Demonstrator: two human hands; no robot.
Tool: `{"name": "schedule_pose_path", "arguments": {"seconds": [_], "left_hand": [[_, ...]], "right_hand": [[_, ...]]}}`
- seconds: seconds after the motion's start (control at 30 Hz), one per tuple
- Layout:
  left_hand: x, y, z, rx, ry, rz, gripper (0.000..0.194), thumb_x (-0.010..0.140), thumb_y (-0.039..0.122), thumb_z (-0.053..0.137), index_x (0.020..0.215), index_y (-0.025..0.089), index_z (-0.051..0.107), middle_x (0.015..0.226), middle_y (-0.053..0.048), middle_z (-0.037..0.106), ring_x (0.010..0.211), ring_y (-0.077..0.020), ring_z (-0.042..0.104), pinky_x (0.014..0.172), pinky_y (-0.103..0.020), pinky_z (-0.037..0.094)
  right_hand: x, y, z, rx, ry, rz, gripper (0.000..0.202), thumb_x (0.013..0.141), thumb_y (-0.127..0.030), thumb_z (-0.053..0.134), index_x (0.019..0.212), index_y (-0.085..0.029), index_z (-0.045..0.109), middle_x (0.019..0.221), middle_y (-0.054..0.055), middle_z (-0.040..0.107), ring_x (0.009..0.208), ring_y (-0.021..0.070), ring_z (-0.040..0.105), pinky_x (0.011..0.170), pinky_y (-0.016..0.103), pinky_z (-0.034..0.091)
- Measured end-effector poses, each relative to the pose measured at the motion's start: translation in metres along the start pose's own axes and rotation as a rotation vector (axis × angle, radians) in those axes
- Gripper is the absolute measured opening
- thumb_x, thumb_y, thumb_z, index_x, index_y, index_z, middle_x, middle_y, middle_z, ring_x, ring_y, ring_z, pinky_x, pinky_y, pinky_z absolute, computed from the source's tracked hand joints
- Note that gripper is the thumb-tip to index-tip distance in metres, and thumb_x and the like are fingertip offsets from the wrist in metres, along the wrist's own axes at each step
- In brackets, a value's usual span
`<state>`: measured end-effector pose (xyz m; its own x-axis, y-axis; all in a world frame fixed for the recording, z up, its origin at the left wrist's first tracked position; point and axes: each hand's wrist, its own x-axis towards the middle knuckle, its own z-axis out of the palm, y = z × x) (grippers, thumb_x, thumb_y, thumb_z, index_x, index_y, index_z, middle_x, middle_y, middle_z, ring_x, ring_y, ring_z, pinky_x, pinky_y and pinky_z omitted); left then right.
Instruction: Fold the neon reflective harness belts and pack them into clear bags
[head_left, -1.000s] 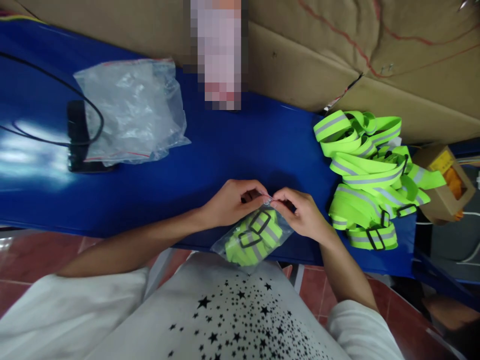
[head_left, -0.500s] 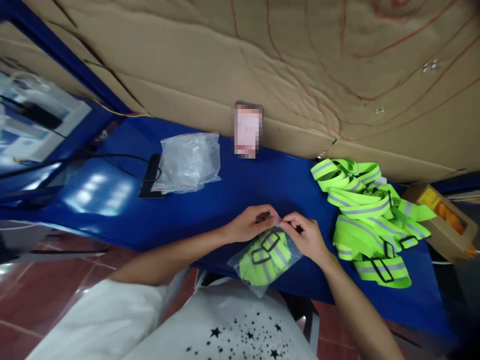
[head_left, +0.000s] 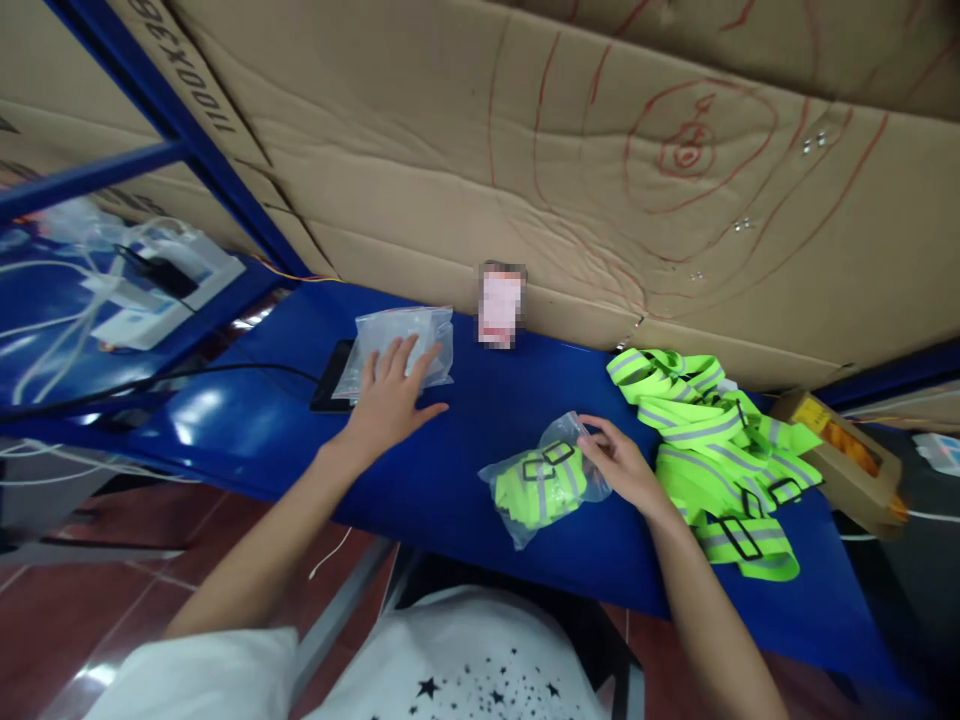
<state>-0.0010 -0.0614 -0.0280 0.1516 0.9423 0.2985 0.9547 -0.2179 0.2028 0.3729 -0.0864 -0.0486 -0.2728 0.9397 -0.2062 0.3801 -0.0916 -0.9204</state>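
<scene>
A clear zip bag [head_left: 517,530] with a folded neon-yellow reflective strap [head_left: 541,490] inside lies on the blue table, black buckles showing. My right hand [head_left: 619,462] pinches the bag's upper right corner. Over at the left, my left hand [head_left: 386,405] is spread with its fingertips over a stack of flat clear bags [head_left: 439,335], holding nothing; whether it touches them I cannot tell. On the right lies a loose pile of neon-yellow straps [head_left: 697,430] with grey stripes and black buckles.
Behind the table [head_left: 465,500] rises a cardboard wall [head_left: 420,150]. A blurred-out upright object [head_left: 500,308] leans there. A black flat device [head_left: 328,385] lies partly under the bags. An open-windowed box [head_left: 862,490] stands right; a power strip [head_left: 169,300] and cables lie left.
My left hand has let go of the filled bag and moved left to the flat bags, fingers spread. The filled bag now lies flatter, its corner still in my right hand. The view has shifted.
</scene>
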Motion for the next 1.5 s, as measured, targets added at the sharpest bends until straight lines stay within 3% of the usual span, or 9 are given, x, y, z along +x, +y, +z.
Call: {"name": "schedule_pose_path", "arguments": {"seconds": [0.1,0.3,0.57,0.77,0.87,0.97,1.1,1.3,1.5], "left_hand": [[0.007,-0.027,0.007,0.135,-0.063,-0.045,0.066,0.097,0.053,0.055,0.153,0.02,0.045,0.16,-0.022,0.041,0.147,-0.0428,0.038,0.12,-0.065,0.023],[0.026,-0.053,0.0,0.112,-0.072,-0.141,0.05,0.104,0.041,0.037,0.143,0.017,0.056,0.141,-0.018,0.062,0.118,-0.0377,0.065,0.1,-0.056,0.048],[0.043,-0.083,-0.019,-0.09,0.155,-0.338,0.06,0.098,0.056,0.043,0.141,0.017,0.06,0.141,-0.017,0.062,0.132,-0.0421,0.057,0.1,-0.056,0.047],[0.036,-0.093,-0.012,-0.339,0.087,-0.151,0.087,0.069,0.074,0.072,0.144,0.034,0.058,0.154,-0.014,0.052,0.144,-0.0527,0.041,0.111,-0.073,0.029],[0.026,-0.074,-0.021,-0.453,0.124,0.038,0.075,0.078,0.066,0.071,0.146,0.039,0.056,0.157,-0.007,0.049,0.145,-0.0475,0.041,0.12,-0.065,0.029],[0.021,-0.035,-0.025,-0.504,0.157,0.193,0.059,0.089,0.05,0.067,0.146,0.038,0.055,0.148,-0.005,0.056,0.137,-0.0397,0.052,0.121,-0.058,0.036],[0.02,0.033,-0.014,-0.438,-0.002,0.386,0.042,0.097,0.039,0.06,0.138,0.029,0.061,0.135,-0.007,0.067,0.123,-0.0326,0.064,0.109,-0.053,0.048],[0.013,0.117,-0.004,-0.469,-0.257,0.635,0.037,0.103,0.033,0.053,0.139,0.027,0.059,0.133,-0.007,0.069,0.121,-0.0261,0.066,0.107,-0.047,0.05],[0.039,0.166,0.007,-0.653,-0.298,0.538,0.05,0.101,0.038,0.054,0.149,0.026,0.046,0.146,-0.01,0.059,0.135,-0.027,0.056,0.115,-0.047,0.044]], "right_hand": [[-0.013,-0.004,0.003,0.141,-0.198,0.1,0.074,0.081,-0.052,0.078,0.144,-0.027,0.05,0.104,0.002,0.067,0.066,0.0124,0.062,0.045,0.024,0.057],[-0.026,-0.01,0.052,0.35,-0.022,0.165,0.065,0.074,-0.05,0.084,0.127,-0.021,0.06,0.098,0.001,0.065,0.064,0.0105,0.062,0.049,0.027,0.063],[0.054,-0.049,0.145,0.307,0.063,0.072,0.068,0.088,-0.056,0.07,0.142,-0.021,0.046,0.128,0.011,0.063,0.087,0.0181,0.073,0.067,0.034,0.067],[0.056,-0.061,0.084,-0.184,0.28,-0.296,0.071,0.094,-0.047,0.066,0.153,-0.017,0.038,0.149,0.019,0.05,0.122,0.0257,0.062,0.1,0.042,0.057],[0.006,-0.042,-0.013,-0.513,0.68,-0.403,0.054,0.101,-0.046,0.053,0.147,-0.019,0.046,0.146,0.017,0.054,0.137,0.0271,0.051,0.116,0.049,0.042],[-0.039,-0.012,-0.108,-0.765,0.994,-0.132,0.065,0.096,-0.056,0.056,0.142,-0.009,0.053,0.141,0.025,0.055,0.136,0.0355,0.049,0.114,0.055,0.039],[-0.049,0.018,-0.173,-0.785,0.858,0.278,0.069,0.087,-0.06,0.065,0.125,-0.003,0.066,0.12,0.03,0.067,0.112,0.0394,0.063,0.096,0.053,0.048],[-0.036,0.013,-0.157,-0.765,0.813,0.047,0.039,0.095,-0.039,0.049,0.105,-0.011,0.074,0.109,0.019,0.073,0.09,0.0263,0.067,0.088,0.042,0.052],[-0.052,-0.01,-0.079,-0.762,0.568,-0.239,0.03,0.102,-0.031,0.048,0.116,-0.018,0.072,0.117,0.011,0.072,0.109,0.0243,0.067,0.099,0.041,0.052]]}}
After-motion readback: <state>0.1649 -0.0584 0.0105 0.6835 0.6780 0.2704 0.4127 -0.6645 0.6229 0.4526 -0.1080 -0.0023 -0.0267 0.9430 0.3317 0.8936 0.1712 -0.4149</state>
